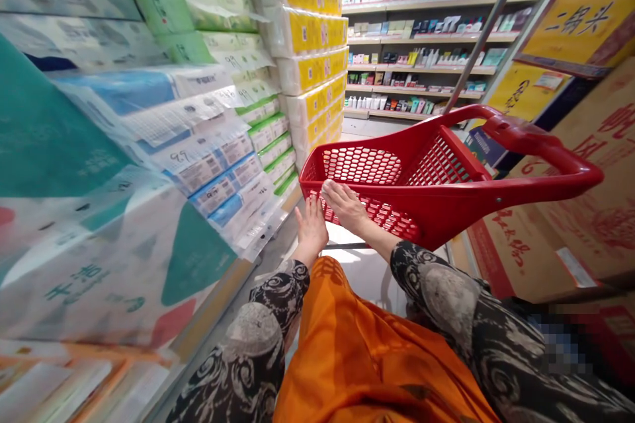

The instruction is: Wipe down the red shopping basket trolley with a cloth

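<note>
- Red plastic mesh shopping trolley (436, 211): bright, handle angled rightward, beside stacked toilet-roll packs (218, 172)
- Bare forearms (380, 231) reach forward from patterned sleeves (278, 297)
- Left hand (311, 230) and right hand (344, 206): open, fingers spread wide, at the trolley's near edge, holding nothing
</note>
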Tool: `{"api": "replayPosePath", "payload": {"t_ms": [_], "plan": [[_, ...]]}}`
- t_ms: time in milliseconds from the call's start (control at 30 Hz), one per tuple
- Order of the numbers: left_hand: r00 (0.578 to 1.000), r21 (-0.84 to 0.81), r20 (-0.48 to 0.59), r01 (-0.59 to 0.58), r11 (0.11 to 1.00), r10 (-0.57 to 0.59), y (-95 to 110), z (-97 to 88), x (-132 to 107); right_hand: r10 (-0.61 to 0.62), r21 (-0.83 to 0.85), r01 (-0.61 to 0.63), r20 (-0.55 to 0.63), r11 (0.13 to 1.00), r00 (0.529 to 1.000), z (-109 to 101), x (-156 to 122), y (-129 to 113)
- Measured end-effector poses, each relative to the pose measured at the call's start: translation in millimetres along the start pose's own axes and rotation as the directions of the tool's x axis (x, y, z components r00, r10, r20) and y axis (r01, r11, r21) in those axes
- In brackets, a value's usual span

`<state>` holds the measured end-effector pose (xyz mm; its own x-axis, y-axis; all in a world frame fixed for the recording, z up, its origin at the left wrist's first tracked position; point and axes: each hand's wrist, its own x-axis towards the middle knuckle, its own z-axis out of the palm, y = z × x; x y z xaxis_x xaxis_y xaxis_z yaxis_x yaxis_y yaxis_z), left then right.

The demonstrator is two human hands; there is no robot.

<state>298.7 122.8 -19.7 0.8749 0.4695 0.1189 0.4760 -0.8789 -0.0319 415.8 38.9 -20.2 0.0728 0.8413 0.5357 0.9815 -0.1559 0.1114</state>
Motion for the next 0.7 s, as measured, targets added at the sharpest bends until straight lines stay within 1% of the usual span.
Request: {"api": "replayPosePath", "payload": {"t_ms": [67,200,267,333,400,467,500,533,600,700], "plan": [[1.0,-0.003,-0.007,0.0,1.0,0.0,-4.1,3.2,-1.3,-0.018,0.004,0.017,0.035,1.0,0.999,10.4,-0.7,-2.1],[1.0,-0.014,0.01,0.012,1.0,-0.012,-13.5,12.1,-10.4,-0.05,0.005,0.05,0.153,0.999,0.987,39.2,-23.7,-12.4],[1.0,-0.013,0.014,0.025,1.0,-0.025,-17.9,14.2,-13.2,-0.064,0.008,0.063,0.207,0.998,0.976,45.5,-27.5,-17.5],[0.999,-0.011,0.01,0.04,0.999,-0.04,-21.5,14.1,-13.0,-0.095,0.023,0.093,0.194,0.995,0.976,42.4,-18.1,-20.9],[0.997,-0.011,0.007,0.072,0.997,-0.071,-24.3,12.2,-10.6,-0.11,0.035,0.107,0.112,0.994,0.988,33.1,2.5,-22.3],[0.994,-0.012,0.008,0.109,0.994,-0.109,-27.1,9.4,-8.1,-0.075,0.038,0.074,0.028,0.997,0.997,23.9,25.7,-22.1],[0.992,-0.01,0.009,0.128,0.992,-0.128,-28.7,8.0,-7.4,-0.044,0.035,0.044,0.007,0.998,0.999,21.4,34.8,-21.8],[0.99,-0.006,0.006,0.142,0.99,-0.142,-30.7,6.6,-7.1,-0.018,0.03,0.018,0.006,0.999,1.0,20.8,40.9,-21.7],[0.988,0.004,-0.008,0.152,0.988,-0.152,-35.4,3.8,-7.3,-0.014,0.03,0.012,0.055,0.999,0.998,25.3,42.5,-23.0],[0.991,0.007,-0.041,0.132,0.991,-0.131,-42.2,-2.5,-3.6,-0.049,0.052,0.041,0.164,0.998,0.985,35.4,27.0,-27.4]]}}
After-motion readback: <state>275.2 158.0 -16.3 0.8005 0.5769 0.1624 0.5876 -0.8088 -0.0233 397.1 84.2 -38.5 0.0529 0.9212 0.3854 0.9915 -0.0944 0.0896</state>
